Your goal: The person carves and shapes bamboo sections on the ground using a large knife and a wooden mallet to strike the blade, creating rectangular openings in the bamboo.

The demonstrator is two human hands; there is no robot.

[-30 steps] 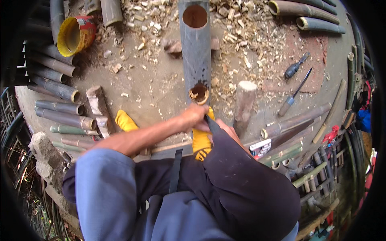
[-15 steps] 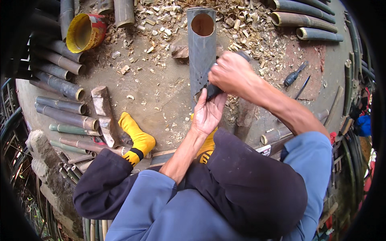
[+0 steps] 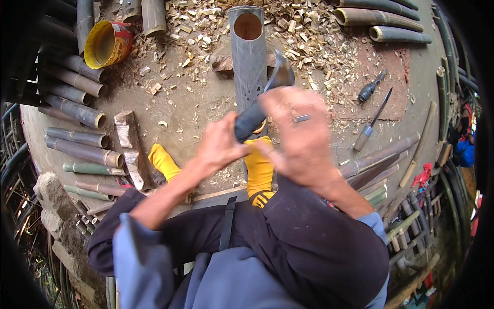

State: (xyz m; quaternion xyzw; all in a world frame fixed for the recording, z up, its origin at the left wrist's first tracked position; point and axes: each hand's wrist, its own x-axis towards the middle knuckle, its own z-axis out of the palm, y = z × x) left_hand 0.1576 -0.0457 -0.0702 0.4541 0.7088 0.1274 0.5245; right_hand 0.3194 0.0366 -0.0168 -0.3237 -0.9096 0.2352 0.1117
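Note:
My left hand (image 3: 220, 143) is closed round the lower end of a dark-handled tool (image 3: 249, 121). Its curved metal blade (image 3: 282, 73) points up and away, over the side of a large grey bamboo tube (image 3: 248, 59). Close to the handle on its right, my right hand (image 3: 301, 131) is smeared by motion, so its grip is unclear. A small grey metallic piece (image 3: 302, 118) shows against it; whether it is a ring or a held thing I cannot make out. The tube has an oval opening near its far end. My yellow-socked right foot (image 3: 259, 167) is by its near end.
Wood blocks (image 3: 222, 63) lie by the tube and at left (image 3: 126, 131). A black-handled tool (image 3: 369, 90) and a knife (image 3: 365, 137) lie right. Bamboo pieces (image 3: 85, 154) line both sides. A yellow-red bucket (image 3: 117, 49) stands far left among wood chips (image 3: 193, 38).
My left hand has moved left and nearer, from an upturned palm to a grip round the handle. My right hand has come nearer and turned. The curved blade now shows.

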